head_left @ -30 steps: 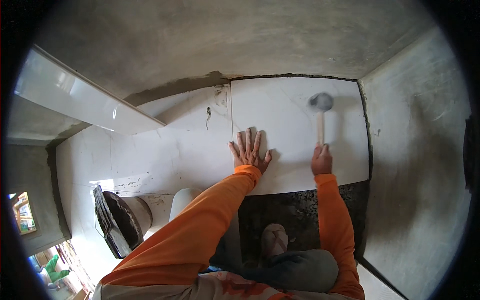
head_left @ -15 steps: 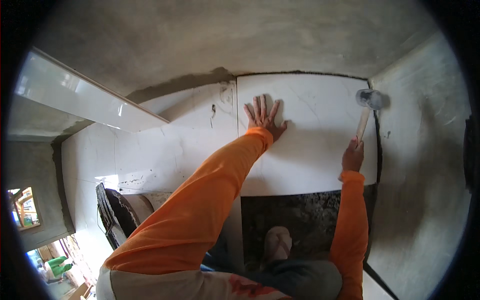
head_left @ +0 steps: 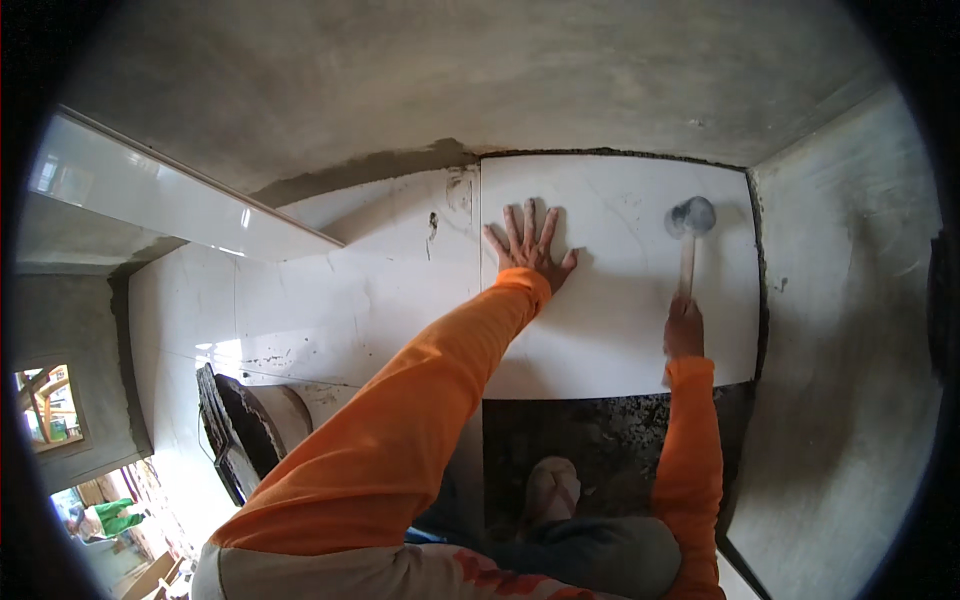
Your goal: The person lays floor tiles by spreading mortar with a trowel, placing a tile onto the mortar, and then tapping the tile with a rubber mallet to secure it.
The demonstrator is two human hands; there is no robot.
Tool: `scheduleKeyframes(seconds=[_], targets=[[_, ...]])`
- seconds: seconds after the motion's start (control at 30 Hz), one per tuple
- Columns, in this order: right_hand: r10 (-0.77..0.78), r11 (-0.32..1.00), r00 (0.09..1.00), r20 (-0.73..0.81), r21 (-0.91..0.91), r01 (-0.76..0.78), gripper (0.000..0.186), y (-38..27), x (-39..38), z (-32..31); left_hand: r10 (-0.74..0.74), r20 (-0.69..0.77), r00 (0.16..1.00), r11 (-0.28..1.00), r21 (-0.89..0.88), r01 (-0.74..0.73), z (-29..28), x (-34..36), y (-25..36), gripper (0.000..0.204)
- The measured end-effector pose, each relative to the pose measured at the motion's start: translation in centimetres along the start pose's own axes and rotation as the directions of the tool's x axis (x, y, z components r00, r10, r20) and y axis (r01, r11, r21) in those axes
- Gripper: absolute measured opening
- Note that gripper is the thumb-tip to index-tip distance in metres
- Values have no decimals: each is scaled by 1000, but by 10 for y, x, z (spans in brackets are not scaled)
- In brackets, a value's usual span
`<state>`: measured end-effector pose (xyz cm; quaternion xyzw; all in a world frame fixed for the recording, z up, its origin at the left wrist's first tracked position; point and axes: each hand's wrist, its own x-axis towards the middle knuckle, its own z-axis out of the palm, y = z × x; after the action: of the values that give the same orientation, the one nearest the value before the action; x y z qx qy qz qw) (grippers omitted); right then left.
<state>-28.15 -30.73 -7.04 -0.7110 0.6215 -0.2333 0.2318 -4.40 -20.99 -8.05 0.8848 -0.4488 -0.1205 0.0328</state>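
Observation:
A large white marbled floor tile (head_left: 630, 340) lies in the corner between two grey walls. My left hand (head_left: 530, 245) rests flat on its left part with the fingers spread. In my right hand (head_left: 684, 328) is a mallet (head_left: 690, 217), gripped round its pale wooden handle. The grey and black mallet head is over the right part of the tile; whether it touches the surface I cannot tell. A thin joint runs between this tile and the neighbouring white tile (head_left: 350, 300), which carries dark smudges.
Dark, rough bare ground (head_left: 620, 445) borders the tile's near edge, with my sandalled foot (head_left: 553, 490) on it. A mortar-crusted bucket (head_left: 255, 420) stands at the left. Another white tile (head_left: 190, 205) slants against the far wall (head_left: 500, 75). The right wall (head_left: 840, 330) is close.
The mallet and my right hand have shifted left, away from the tile's right edge. My left hand keeps its place on the tile. The view has tilted slightly.

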Motion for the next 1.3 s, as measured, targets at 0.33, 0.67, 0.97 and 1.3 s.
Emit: scheduleKeyframes(seconds=[0.33, 0.67, 0.97, 1.3], targets=[[296, 933, 921, 252, 129, -335, 37, -12, 3, -9, -20, -61, 998, 999, -28, 19, 7, -4, -5, 73], [152, 959, 973, 173, 211, -187, 37, 17, 4, -8, 542, 14, 840, 815, 234, -530, 12, 44, 14, 66], [444, 514, 882, 157, 762, -394, 32, 6, 6, 0, 425, 92, 901, 897, 94, -432, -4, 38, 31, 77], [388, 542, 869, 307, 687, -484, 33, -30, 22, 19, 394, 44, 918, 901, 177, -395, -8, 47, 31, 78]])
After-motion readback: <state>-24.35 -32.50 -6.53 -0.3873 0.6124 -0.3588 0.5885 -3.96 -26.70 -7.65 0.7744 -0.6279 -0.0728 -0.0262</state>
